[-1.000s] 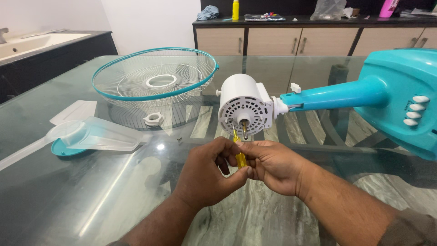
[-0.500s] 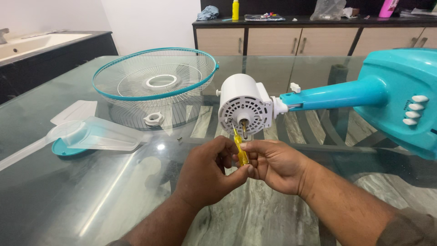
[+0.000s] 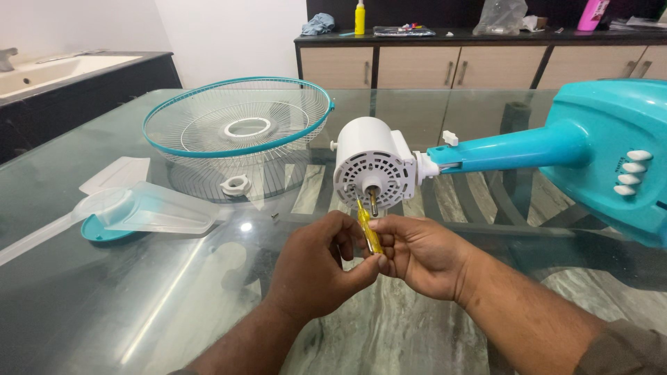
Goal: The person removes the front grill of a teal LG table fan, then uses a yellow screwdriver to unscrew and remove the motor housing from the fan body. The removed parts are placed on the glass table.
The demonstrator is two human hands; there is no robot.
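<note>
- Yellow screwdriver [image 3: 368, 231]: pinched between both your hands, tip up against the face of the white fan motor [image 3: 375, 164].
- Your left hand [image 3: 316, 267] and right hand [image 3: 417, 251] both grip its handle.
- Motor and teal stand [image 3: 590, 149] lie on the glass bench [image 3: 139, 292]; wire guard [image 3: 240, 118] lies well apart.

Both forearms are reaching in from below, converging at centre. The left hand [image 3: 316, 267] and right hand [image 3: 420, 253] are meeting fingertip to fingertip, fingers curled and pinching together.
</note>
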